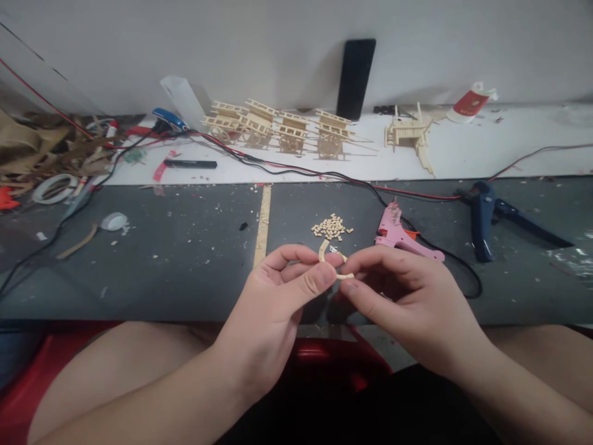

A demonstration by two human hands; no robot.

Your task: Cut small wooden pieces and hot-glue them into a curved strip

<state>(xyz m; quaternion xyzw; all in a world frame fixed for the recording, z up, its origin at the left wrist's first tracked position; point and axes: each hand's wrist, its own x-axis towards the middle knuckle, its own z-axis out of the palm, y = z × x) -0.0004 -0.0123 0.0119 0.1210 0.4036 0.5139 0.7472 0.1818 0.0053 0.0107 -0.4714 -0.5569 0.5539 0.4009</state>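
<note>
My left hand (282, 296) pinches a small curved strip of pale wood (323, 250) between thumb and forefinger. The strip's upper end sticks up past the fingers, and its middle is hidden by my thumb. On the other side, my right hand (398, 290) has its thumb and forefinger closed about the strip's lower end. A thin light sliver shows between the two hands, too small to make out. Just beyond my fingers lies a heap of tiny wooden blocks (331, 227) on the dark grey table.
A pink glue gun (401, 232) and a dark blue cutter tool (484, 219) lie to the right. Several model wooden carts (290, 133) stand at the back beside a leaning black phone (356, 80). Red and black cables (278, 165) cross the table.
</note>
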